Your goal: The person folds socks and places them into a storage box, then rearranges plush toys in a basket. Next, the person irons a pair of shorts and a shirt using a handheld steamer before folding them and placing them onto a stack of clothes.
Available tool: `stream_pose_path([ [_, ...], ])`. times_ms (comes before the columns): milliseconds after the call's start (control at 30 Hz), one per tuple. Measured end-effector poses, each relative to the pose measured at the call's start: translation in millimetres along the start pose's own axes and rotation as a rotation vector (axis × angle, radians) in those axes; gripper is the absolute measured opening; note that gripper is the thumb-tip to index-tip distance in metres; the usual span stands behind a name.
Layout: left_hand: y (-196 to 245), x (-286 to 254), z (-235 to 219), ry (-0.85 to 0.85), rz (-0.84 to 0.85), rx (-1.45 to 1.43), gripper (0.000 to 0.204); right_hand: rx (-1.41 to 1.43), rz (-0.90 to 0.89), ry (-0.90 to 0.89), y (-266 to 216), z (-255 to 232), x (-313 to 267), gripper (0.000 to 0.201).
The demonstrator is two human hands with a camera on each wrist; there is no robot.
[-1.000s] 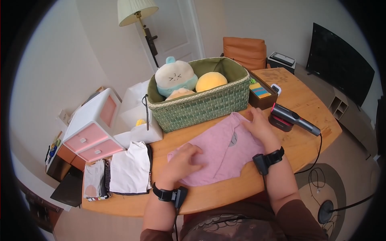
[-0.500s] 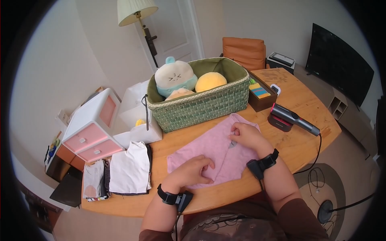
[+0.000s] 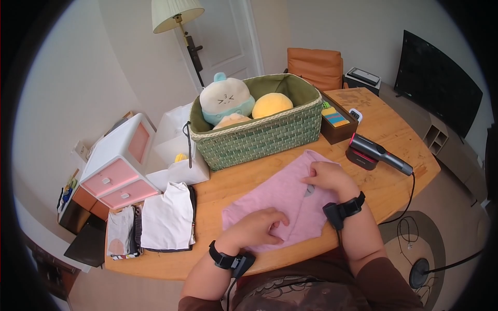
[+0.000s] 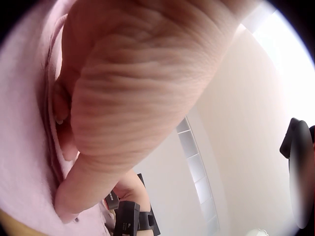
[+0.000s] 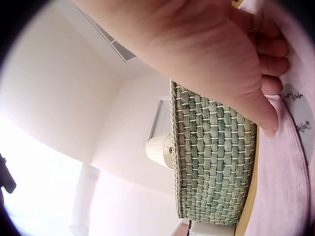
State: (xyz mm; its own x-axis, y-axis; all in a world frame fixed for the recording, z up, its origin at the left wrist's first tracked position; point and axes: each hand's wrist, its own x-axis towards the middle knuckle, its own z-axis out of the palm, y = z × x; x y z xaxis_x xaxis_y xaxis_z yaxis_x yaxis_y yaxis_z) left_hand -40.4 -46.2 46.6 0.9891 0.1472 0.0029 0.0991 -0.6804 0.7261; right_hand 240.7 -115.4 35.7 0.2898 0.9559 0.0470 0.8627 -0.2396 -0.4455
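Note:
A folded pink shirt (image 3: 270, 197) lies on the wooden table in front of the person, a small grey patch (image 3: 309, 191) showing near its right side. The left hand (image 3: 257, 228) grips the near part of the shirt, fingers curled and thumb low on the cloth. In the left wrist view a layered edge of the fabric (image 4: 24, 118) runs beside the curled fingers. Farther up, the right hand (image 3: 332, 179) holds the shirt by the grey patch. Its fingers (image 5: 273, 66) curl against the cloth in the right wrist view, with the thumb at a fold.
Behind the shirt stands a green woven basket (image 3: 259, 137) of plush toys. A garment steamer (image 3: 381, 155) with a cord rests at the right. On the left are folded clothes (image 3: 168, 217) and a white-and-pink drawer unit (image 3: 122, 166). A brown box (image 3: 340, 132) sits beside the basket.
The right hand has come inward from the shirt's far right edge to the grey patch. Lately the shirt has shifted slightly right and toward the person, along with both hands.

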Motion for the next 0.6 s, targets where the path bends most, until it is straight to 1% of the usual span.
stream_pose_path([
  [33,-1,0,2,0.007,0.034,-0.019,0.040,-0.031,0.004,-0.014,1,-1,-1,0.046],
  [133,-2,2,5,-0.004,0.061,-0.035,0.038,-0.079,0.009,-0.036,2,-5,-1,0.048],
  [300,-5,4,12,0.020,0.083,-0.038,0.033,-0.107,0.047,-0.080,-3,-8,-2,0.049],
  [467,0,5,11,0.042,0.093,-0.003,0.027,-0.109,0.006,-0.024,-1,-4,-1,0.047],
  [600,-4,6,14,0.061,0.035,-0.052,0.023,-0.103,0.020,0.026,-1,1,2,0.044],
])
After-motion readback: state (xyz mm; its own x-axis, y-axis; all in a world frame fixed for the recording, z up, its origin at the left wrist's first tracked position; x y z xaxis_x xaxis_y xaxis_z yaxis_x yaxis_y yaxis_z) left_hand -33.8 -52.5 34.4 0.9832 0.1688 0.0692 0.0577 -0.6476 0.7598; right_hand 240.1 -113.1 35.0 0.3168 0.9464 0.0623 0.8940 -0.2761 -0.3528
